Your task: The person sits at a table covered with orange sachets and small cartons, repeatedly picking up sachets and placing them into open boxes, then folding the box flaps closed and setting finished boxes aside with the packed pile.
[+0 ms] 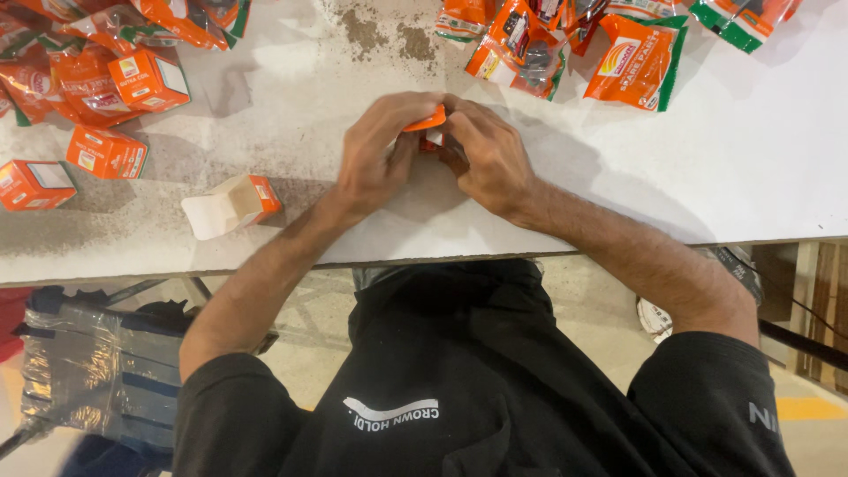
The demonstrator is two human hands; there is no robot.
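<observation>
From the head camera, both hands meet in the middle of the white table [618,177]. The left hand [375,155] and the right hand [486,155] are pressed close together around a small orange box [427,124]. The fingers of both hands are closed on it. Only an orange flap and a bit of white show between the fingers; the rest of the box is hidden.

It looks like the person is folding or shutting the box, and the flap is not yet down flat. I think the next move needs a careful push with the fingertips, so the flap slides in and the thin card does not bend.

To the left, near the table edge, an open box [231,206] lies on its side with its white flap out. Farther left sit three shut boxes [108,152], and there is one more up at the far left. Orange bags [79,84] are piled at the far left corner. More orange and green bags [632,62] lie at the far right. A dark smudge [389,37] marks the table at the far side.

Below the table you can see the person's black shirt [424,380].
</observation>
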